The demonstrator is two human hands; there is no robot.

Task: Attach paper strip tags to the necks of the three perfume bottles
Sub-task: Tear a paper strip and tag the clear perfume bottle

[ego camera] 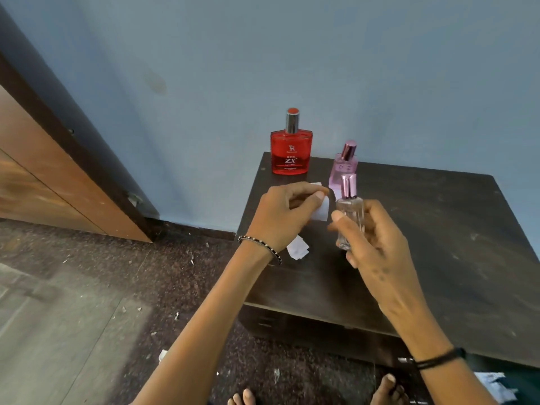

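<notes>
My right hand [377,247] grips a clear perfume bottle [350,217] with a pink metallic cap, held upright above the dark table [438,244]. My left hand [287,214] pinches a white paper strip [321,210] just left of that bottle's neck. A red perfume bottle [290,149] with a silver and red cap stands at the table's far left corner. To its right, behind the held bottle, a pink perfume bottle [344,168] stands. More white paper strips [298,249] lie on the table below my left wrist.
The table stands against a blue wall [321,54]. A wooden door [43,176] is on the left. Paper scraps [162,355] litter the speckled floor, and my bare toes [388,388] show at the bottom edge.
</notes>
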